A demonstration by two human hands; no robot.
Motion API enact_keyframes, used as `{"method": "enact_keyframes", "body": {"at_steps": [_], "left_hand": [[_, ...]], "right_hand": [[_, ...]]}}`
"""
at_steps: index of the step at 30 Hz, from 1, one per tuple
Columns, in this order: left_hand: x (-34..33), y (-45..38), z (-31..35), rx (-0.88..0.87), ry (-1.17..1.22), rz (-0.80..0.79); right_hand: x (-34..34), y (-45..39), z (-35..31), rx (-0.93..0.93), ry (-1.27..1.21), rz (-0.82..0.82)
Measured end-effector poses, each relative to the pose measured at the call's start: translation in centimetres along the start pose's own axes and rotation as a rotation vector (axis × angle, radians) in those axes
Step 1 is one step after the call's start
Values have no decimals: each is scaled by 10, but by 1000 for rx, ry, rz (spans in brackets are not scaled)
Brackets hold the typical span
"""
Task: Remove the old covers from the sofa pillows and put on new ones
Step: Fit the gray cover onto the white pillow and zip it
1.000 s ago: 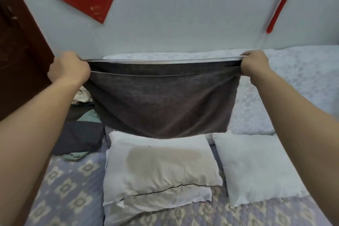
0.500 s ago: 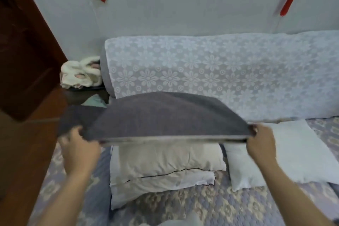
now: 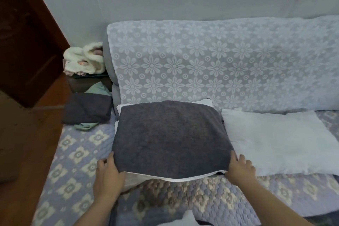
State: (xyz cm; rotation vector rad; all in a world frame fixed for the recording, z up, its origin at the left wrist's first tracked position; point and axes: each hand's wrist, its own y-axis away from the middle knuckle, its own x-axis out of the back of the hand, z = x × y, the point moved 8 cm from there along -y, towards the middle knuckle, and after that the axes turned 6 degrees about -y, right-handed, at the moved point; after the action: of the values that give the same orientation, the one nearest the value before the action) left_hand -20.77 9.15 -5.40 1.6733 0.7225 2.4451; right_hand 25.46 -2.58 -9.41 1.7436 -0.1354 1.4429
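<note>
A dark grey pillow cover (image 3: 170, 135) lies spread flat over white bare pillows, whose corners (image 3: 207, 102) peek out behind it. My left hand (image 3: 108, 174) grips the cover's near left corner. At the near right corner, my right hand (image 3: 240, 169) holds the open edge, where a white lining shows. Another bare white pillow (image 3: 278, 139) lies on the sofa seat to the right.
The sofa (image 3: 220, 64) has a white floral lace throw on its back and a quilted patterned seat. Folded dark and green cloths (image 3: 88, 108) sit at the seat's left end. A fluffy white item (image 3: 84, 58) rests on a dark side table. Brown wooden furniture (image 3: 27, 42) stands at left.
The grey cover was held up stretched in the air, then swung down; it now lies flat on the stacked pillows. Both hands have dropped with it to its near corners.
</note>
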Motion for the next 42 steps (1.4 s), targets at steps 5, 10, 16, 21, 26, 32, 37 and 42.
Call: {"method": "enact_keyframes", "body": {"at_steps": [5, 10, 16, 21, 26, 32, 37, 42], "left_hand": [[15, 24, 44, -96, 163, 157], [22, 57, 81, -335, 190, 311], [16, 68, 86, -545, 69, 424], [33, 55, 83, -105, 696, 292], [44, 71, 165, -135, 1327, -141], [42, 90, 202, -488, 865, -317], [19, 136, 229, -745, 330, -511], [39, 139, 248, -888, 200, -504]], "right_hand": [[-6, 58, -148, 585, -109, -139], [24, 122, -251, 907, -217, 202], [61, 105, -235, 946, -292, 335], [152, 162, -220, 997, -815, 611], [206, 151, -173, 861, -744, 485], [178, 103, -97, 469, -89, 235], [252, 120, -38, 222, -546, 727], [298, 174, -45, 380, -730, 1096]]}}
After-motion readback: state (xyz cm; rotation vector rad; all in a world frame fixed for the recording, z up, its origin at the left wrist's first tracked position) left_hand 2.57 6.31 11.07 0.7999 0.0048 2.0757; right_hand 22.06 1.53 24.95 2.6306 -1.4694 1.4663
